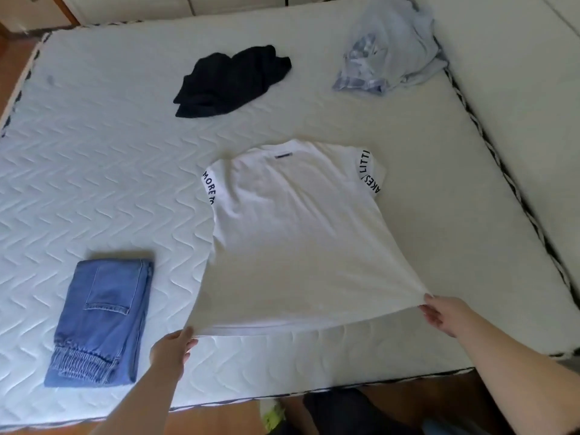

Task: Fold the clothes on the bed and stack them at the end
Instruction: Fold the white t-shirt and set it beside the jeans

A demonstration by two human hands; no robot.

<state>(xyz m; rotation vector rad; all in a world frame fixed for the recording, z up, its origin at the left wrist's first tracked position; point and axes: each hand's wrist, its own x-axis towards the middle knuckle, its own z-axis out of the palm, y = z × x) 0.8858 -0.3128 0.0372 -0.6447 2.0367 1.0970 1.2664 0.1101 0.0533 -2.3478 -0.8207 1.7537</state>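
A white T-shirt (295, 233) with black lettering on both sleeves lies spread out, back side up, in the middle of the bed (94, 158). My left hand (171, 350) pinches its near-left hem corner. My right hand (445, 315) pinches the near-right hem corner, and the hem is stretched taut between them, slightly lifted off the mattress. Folded blue jeans (100, 321) lie at the near left. A crumpled black garment (232, 81) sits farther back. At the far right corner a crumpled light-blue garment (389, 48) is heaped.
The white quilted mattress has a dark braided edge (508, 171) along its right side. Wooden floor and a dark object (342, 409) show below the near edge. Pale cabinets (131, 4) stand beyond the far side.
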